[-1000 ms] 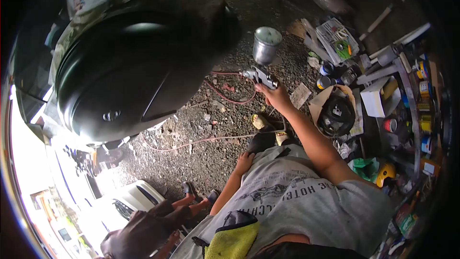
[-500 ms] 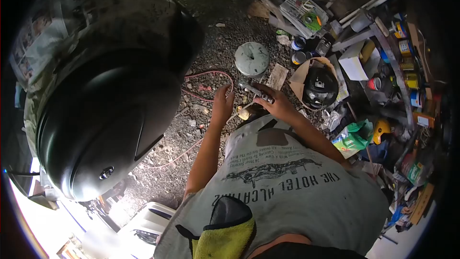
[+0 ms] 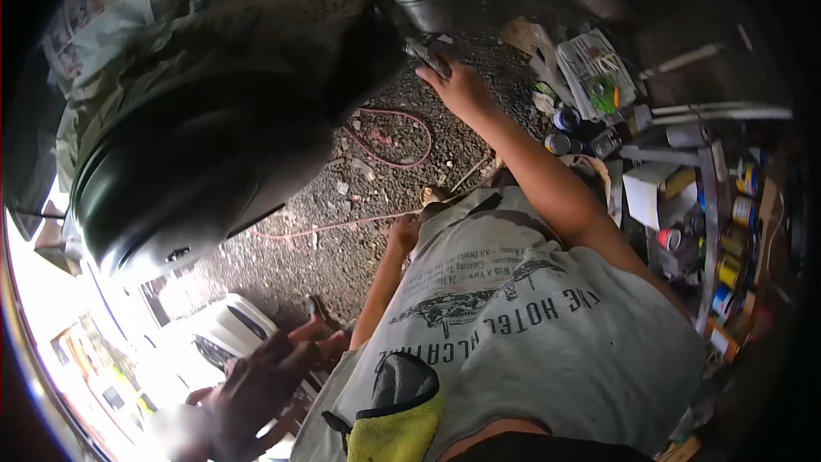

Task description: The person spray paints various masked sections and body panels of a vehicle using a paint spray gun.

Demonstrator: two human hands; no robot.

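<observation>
Right hand: clasped round one spray gun, outstretched, cup uppermost; gun placed near the far end of a dark car panel. Left hand: low, beside the grey shirt; whether it grips anything cannot be told. Step in hand, apparently: working the gun along the panel; next move calls for steadiness and slack in the pink hose, looped on gravel.

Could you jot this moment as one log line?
right hand: gripping spray gun | left hand: beside shirt, grip unclear | dark panel: left of spray gun | hose: looped on gravel
</observation>
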